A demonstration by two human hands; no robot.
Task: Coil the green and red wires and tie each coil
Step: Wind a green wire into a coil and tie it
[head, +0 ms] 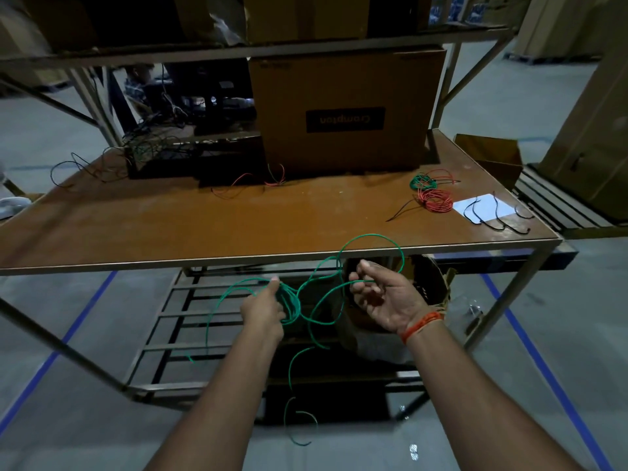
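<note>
You are holding the green wire (307, 300) in front of the table's near edge, below the level of its top. Its loose tail is hanging down toward the floor, curling near the bottom of the view. Your left hand (263, 309) is gripping a bunch of green loops, fingers curled round them. Your right hand (384, 297), palm up with an orange thread band (421, 326) at the wrist, is pinching a strand between thumb and bent fingers, and a wide loop is arching from it up over the table (204, 219) edge. Farther back on the brown tabletop, to the right, a green coil (421, 181) and a red coil (436, 200) are lying just beside each other, with a white sheet (482, 206) and thin black wires (496, 215) near them. Behind stands a cardboard box (343, 110).
</note>
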